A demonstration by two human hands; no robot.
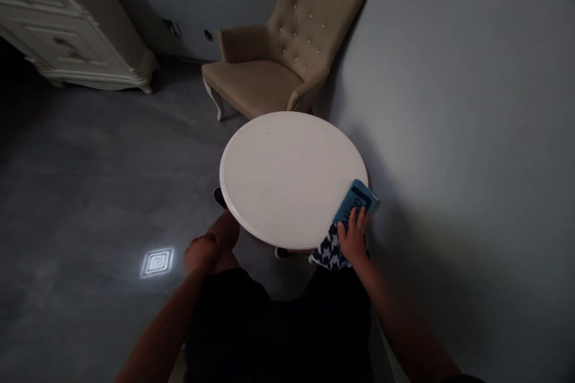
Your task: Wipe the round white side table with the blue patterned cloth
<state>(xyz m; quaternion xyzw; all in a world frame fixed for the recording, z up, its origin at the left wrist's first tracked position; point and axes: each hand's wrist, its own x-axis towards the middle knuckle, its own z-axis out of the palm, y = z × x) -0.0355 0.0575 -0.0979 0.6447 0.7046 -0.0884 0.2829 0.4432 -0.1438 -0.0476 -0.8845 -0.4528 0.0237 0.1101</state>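
At the right edge of the round white table [287,179] lies a folded blue cloth [348,203] with dark lettering. Beside it a dark-and-white houndstooth cloth [331,249] hangs over the near right edge; whether the two are one piece I cannot tell. My right hand [353,239] lies on top of both, fingers spread across the lettering. Over on the left, my left hand [201,252] rests on my bent left knee, away from the table. Its fingers are too dark and hidden to make out.
A tan buttoned armchair [260,87] stands behind the table, its back against the wall. At the far left is a white carved cabinet [81,36]. The grey wall [462,102] runs close along the right side. A bright square light patch [157,263] falls on the floor.
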